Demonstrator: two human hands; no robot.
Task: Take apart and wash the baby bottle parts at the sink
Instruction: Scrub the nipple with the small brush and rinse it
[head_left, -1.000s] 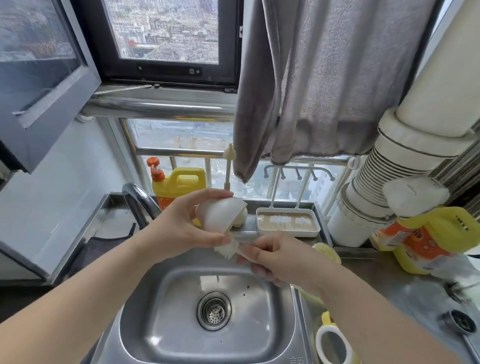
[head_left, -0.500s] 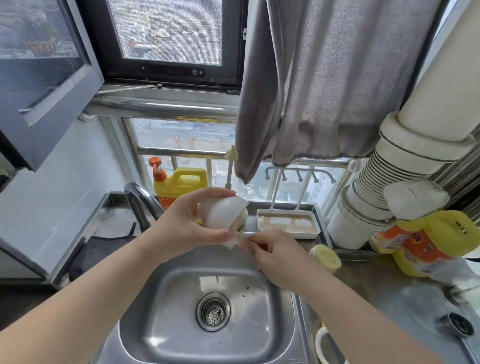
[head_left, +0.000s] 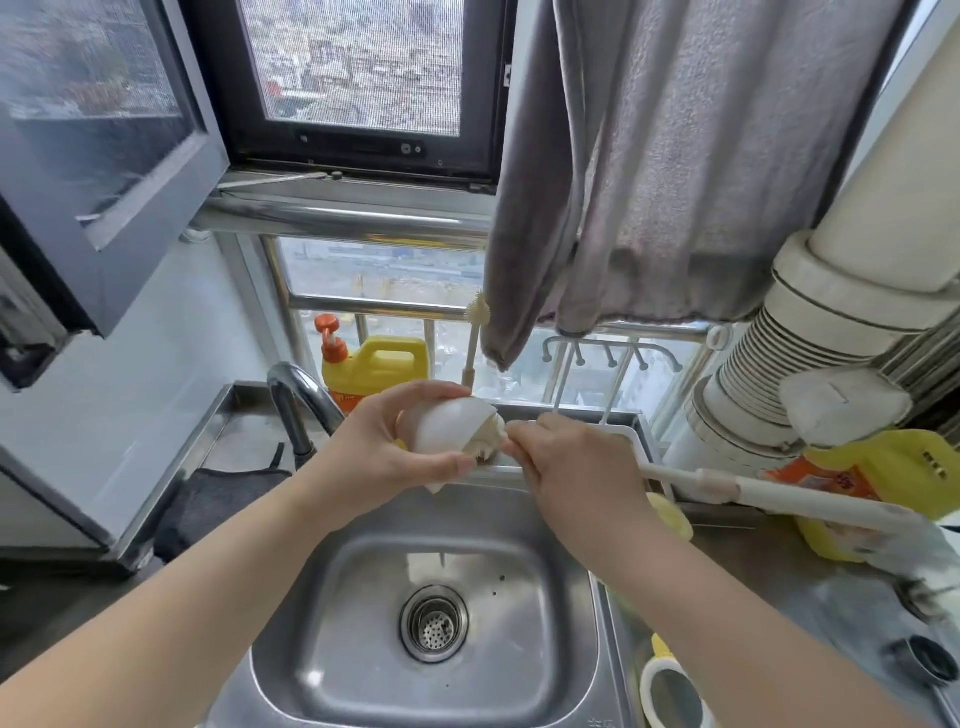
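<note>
Over the steel sink (head_left: 363, 670), my left hand (head_left: 379, 447) grips a white dome-shaped bottle cap (head_left: 449, 423) with its open end turned right. My right hand (head_left: 576, 467) holds a long white bottle brush (head_left: 779, 499) near its head. The cream bristle head (head_left: 485, 441) is pushed into the cap's opening. The handle sticks out to the right, over the counter. A yellow-rimmed bottle part (head_left: 670, 691) stands on the counter at the sink's lower right, and another yellowish piece (head_left: 672, 517) shows behind my right forearm.
The faucet (head_left: 298, 400) arches at the sink's back left, with a yellow detergent jug (head_left: 379, 374) behind it. A white drying tray (head_left: 631, 441) and a small upright brush (head_left: 475, 338) stand at the back. A grey towel (head_left: 675, 182) hangs overhead. Yellow bags (head_left: 872, 478) lie right.
My right hand has pushed the brush head further into the cap and swung the handle out to the right, where it now shows. Both hands sit slightly higher.
</note>
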